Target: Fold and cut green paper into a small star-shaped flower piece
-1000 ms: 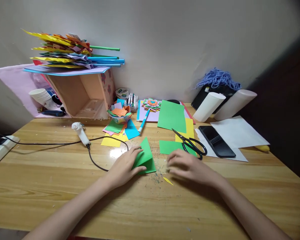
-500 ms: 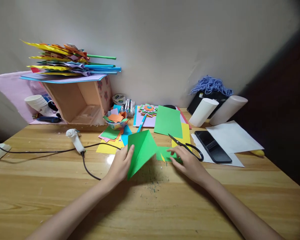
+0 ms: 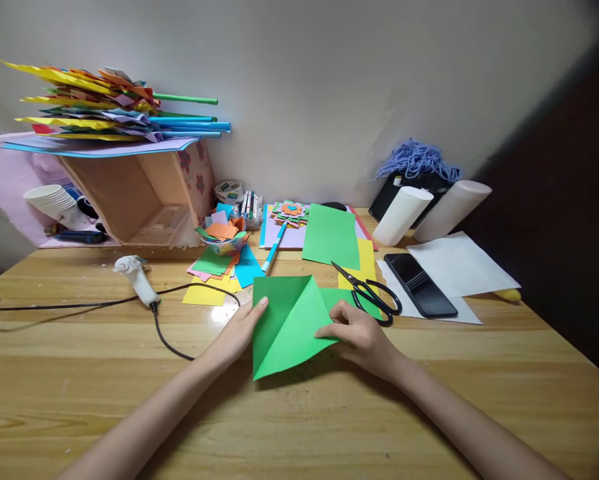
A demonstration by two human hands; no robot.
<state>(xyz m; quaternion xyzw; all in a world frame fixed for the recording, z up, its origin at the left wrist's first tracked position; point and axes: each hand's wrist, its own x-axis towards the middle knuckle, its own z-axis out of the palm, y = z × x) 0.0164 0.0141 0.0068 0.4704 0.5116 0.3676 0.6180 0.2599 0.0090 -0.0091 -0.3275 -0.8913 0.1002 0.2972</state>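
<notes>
A square of green paper [image 3: 294,333] with a diagonal crease is held up over the middle of the table. My left hand [image 3: 242,328] pinches its left edge, thumb on top. At the right corner, my right hand [image 3: 362,337] grips the same paper between thumb and fingers. Black-handled scissors [image 3: 374,293] lie just beyond my right hand, partly over yellow paper [image 3: 368,257] and a green paper piece [image 3: 333,299]. Behind the held square, a larger green sheet [image 3: 332,237] rests on a stack of coloured sheets.
A white glue gun [image 3: 138,280] with a black cord stands at left. Behind it is an open box [image 3: 196,187] topped with paper flowers [image 3: 99,110]. A bowl of paper scraps [image 3: 224,245] sits mid-left. At right are a phone [image 3: 420,285], white sheets [image 3: 464,263] and white rolls [image 3: 403,217].
My right hand has closed on the right corner of the green paper, which is now spread wider and lower. The scissors' handles now appear more opened out. The view has shifted slightly.
</notes>
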